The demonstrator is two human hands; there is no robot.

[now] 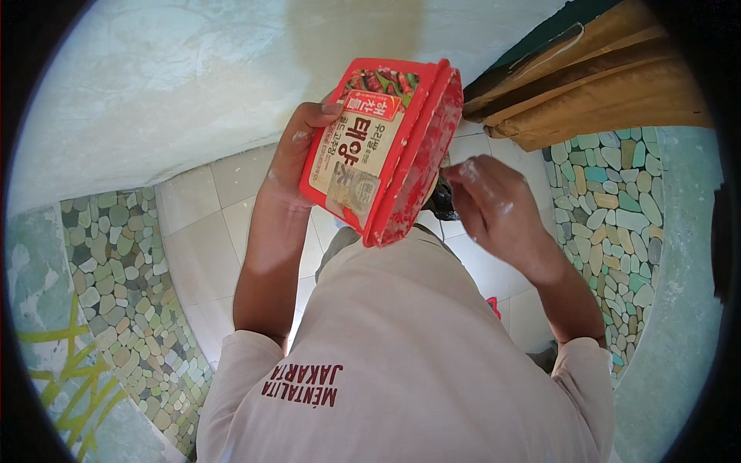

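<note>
My left hand [297, 154] grips a red rectangular plastic tub [382, 147] by its side, tilted so its opening faces right; a cream and red label covers its bottom. Whitish smears coat the tub's rim and inside. My right hand [490, 201], dusted with white, is at the tub's opening with fingers curled around a small dark object [442, 202] that is mostly hidden behind the tub. I wear a beige short-sleeved shirt [409, 347] with dark red lettering.
A white plastered wall [193, 77] curves across the top. Below lie white floor tiles [208, 231] bordered by green and beige pebble mosaic [116, 255] on both sides. A brown wooden door frame [602, 85] stands at the upper right. A small red item [494, 307] lies on the floor.
</note>
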